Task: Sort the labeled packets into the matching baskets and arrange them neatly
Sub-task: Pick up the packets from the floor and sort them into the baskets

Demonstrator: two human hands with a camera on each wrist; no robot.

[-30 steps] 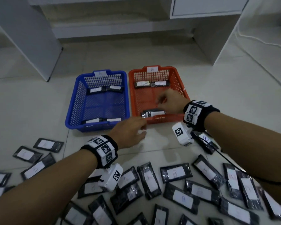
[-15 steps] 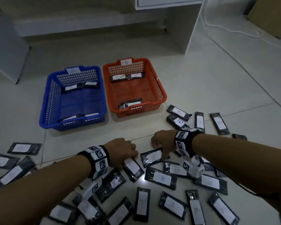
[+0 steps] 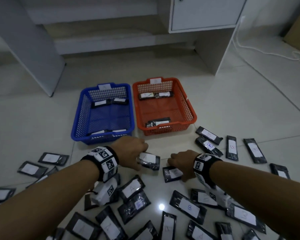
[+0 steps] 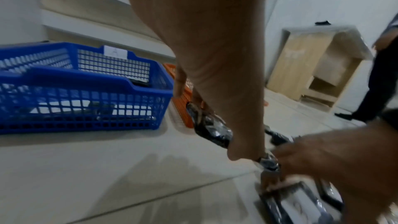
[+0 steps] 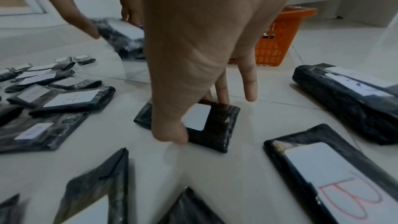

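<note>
Black packets with white lettered labels lie scattered on the tiled floor. My left hand (image 3: pixel 142 158) grips one labelled A (image 3: pixel 148 160) just above the floor, in front of the blue basket (image 3: pixel 100 138) tagged A; this lifted packet (image 4: pixel 212 131) also shows in the left wrist view. My right hand (image 3: pixel 173 168) reaches down on another packet (image 3: pixel 171 174) that lies flat. In the right wrist view its thumb and fingertips (image 5: pixel 220 98) pinch the two ends of that packet (image 5: pixel 213 125). The orange basket (image 3: pixel 163 131) tagged B stands to the right of the blue one.
Both baskets hold a few packets at their far and near ends. Loose packets (image 3: pixel 209 144) lie right of the orange basket, others (image 3: pixel 53 158) at the left and several near me. White cabinet legs (image 3: pixel 33 54) stand behind. A person (image 4: pixel 381 77) stands off to the right.
Both hands have come back from the baskets to the pile. The left hand has picked up an A packet and lifted it. The right hand has closed on a packet on the floor.
</note>
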